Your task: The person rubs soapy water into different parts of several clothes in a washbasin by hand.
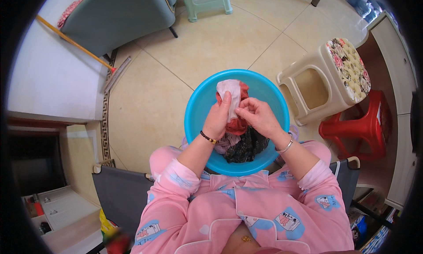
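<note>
Over a blue plastic basin, my left hand grips a red cloth garment that has a white panel, the thumb lying on the white part. My right hand pinches the right edge of the same garment between thumb and fingers. Below the hands, a black patterned cloth and a greyish-mauve cloth lie crumpled in the basin. The garment's underside and several of my fingertips are hidden.
Right of the basin stand a cream plastic stool with a floral cushion and a red plastic stool. A broom leans at the left wall by a grey-green sofa. A pale green stool is at the far side.
</note>
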A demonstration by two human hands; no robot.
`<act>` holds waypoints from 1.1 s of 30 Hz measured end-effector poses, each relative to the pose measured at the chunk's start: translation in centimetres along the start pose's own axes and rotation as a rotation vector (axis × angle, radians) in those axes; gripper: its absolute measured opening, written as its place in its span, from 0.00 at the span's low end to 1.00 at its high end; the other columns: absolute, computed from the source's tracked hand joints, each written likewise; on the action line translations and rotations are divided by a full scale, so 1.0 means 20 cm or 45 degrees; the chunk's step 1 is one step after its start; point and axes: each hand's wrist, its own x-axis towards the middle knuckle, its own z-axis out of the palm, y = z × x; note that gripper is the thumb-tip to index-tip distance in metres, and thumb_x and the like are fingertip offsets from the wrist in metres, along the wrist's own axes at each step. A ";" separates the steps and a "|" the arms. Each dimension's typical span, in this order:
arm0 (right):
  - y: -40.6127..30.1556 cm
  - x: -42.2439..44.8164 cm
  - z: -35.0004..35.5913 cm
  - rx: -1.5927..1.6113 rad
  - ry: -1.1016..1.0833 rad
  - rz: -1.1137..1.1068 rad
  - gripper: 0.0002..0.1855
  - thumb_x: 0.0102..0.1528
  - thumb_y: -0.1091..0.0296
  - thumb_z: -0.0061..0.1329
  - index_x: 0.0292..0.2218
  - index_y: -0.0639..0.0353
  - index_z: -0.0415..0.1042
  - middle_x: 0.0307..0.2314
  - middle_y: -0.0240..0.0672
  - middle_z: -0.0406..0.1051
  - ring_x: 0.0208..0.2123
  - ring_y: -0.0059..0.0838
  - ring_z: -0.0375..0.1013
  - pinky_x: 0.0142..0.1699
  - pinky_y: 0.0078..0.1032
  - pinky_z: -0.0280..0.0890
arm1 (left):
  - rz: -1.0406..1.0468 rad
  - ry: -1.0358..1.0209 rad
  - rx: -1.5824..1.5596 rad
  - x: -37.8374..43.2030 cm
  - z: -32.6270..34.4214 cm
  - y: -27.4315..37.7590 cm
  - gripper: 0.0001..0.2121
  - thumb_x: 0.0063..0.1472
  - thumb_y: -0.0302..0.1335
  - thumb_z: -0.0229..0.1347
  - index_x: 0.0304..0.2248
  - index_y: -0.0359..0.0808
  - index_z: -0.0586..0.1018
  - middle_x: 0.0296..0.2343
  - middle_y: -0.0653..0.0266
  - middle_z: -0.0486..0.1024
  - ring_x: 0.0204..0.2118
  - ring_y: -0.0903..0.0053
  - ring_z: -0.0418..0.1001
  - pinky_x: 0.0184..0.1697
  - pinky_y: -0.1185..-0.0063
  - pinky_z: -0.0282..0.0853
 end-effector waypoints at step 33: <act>0.13 0.00 0.20 -1.159 0.279 -0.864 0.15 0.54 0.60 0.43 0.19 0.56 0.66 0.16 0.37 0.68 0.17 0.37 0.69 0.21 0.32 0.63 | -0.216 -0.349 -0.871 0.06 -0.09 -0.26 0.12 0.63 0.38 0.42 0.38 0.41 0.70 0.40 0.62 0.71 0.41 0.75 0.70 0.45 0.73 0.68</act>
